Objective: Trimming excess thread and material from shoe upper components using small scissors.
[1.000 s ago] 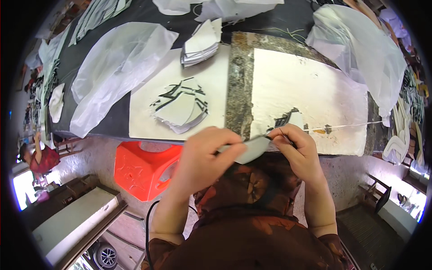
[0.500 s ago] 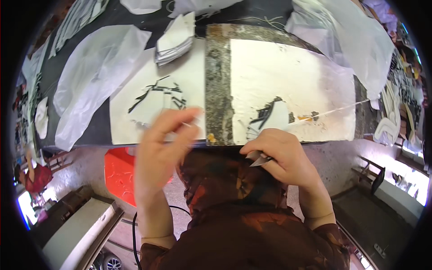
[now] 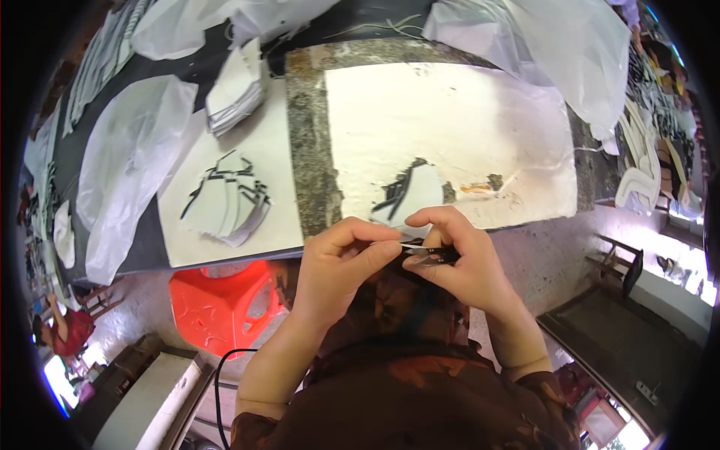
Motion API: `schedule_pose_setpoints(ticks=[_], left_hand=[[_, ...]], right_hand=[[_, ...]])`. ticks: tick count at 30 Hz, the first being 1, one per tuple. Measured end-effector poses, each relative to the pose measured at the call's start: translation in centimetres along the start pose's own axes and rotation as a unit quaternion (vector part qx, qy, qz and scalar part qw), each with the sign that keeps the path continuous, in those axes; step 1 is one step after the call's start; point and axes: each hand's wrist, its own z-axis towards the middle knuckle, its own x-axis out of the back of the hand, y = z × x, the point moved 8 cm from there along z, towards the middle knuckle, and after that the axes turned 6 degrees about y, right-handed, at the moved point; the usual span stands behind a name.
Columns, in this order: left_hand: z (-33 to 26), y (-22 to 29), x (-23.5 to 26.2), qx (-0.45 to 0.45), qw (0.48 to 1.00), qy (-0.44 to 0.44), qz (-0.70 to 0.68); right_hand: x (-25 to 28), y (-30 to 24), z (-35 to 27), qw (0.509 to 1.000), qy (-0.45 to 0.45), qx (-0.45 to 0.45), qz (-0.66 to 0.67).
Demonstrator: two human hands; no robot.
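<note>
My right hand [image 3: 471, 262] holds small, pointed, dark-handled snips [image 3: 435, 256], their blades directed toward my left fingers. My left hand [image 3: 341, 262] is closed in a pinch, thumb against forefinger, just left of the blades. A thin white sliver, perhaps thread, shows at those fingertips; what exactly they grip is too small to tell. Both hands are over my lap at the table's front edge. Just beyond them lies a curved white piece edged with black strips [image 3: 421, 191] on the right white board [image 3: 517, 127]. Similar pieces with black strips [image 3: 229, 199] overlap on the left board [image 3: 169, 225].
A stack of pale curved pieces [image 3: 236, 90] stands at the left board's far end. Translucent plastic bags [image 3: 135, 161] lie on the dark table, others at far right [image 3: 562, 52]. Below the table's left front is a red plastic stool [image 3: 217, 307]; a bench [image 3: 622, 360] stands at right.
My left hand has come right and down from above the left board to pinch beside the snips. The snips have turned toward it. The view has shifted, with the boards now farther left.
</note>
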Motion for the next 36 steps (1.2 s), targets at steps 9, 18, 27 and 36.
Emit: schedule_pose_setpoints(ticks=[9, 18, 27, 36], left_hand=[[0.3, 0.1, -3.1, -0.112, 0.975, -0.026, 0.192], [-1.0, 0.5, -3.6, -0.457, 0.741, 0.028, 0.49], [-0.9, 0.6, -3.0, -0.458, 0.733, 0.027, 0.502], [-1.0, 0.1, -2.4, -0.442, 0.721, 0.037, 0.532]], right_hand=[[2.4, 2.4, -0.5, 0.995, 0.02, -0.046, 0.091], [4.4, 1.0, 3.0, 0.999, 0.024, -0.015, 0.016], [0.1, 0.2, 7.5, 0.979, -0.127, 0.059, -0.149], [-0.8, -0.7, 8.0, 0.939, -0.131, 0.153, -0.28]])
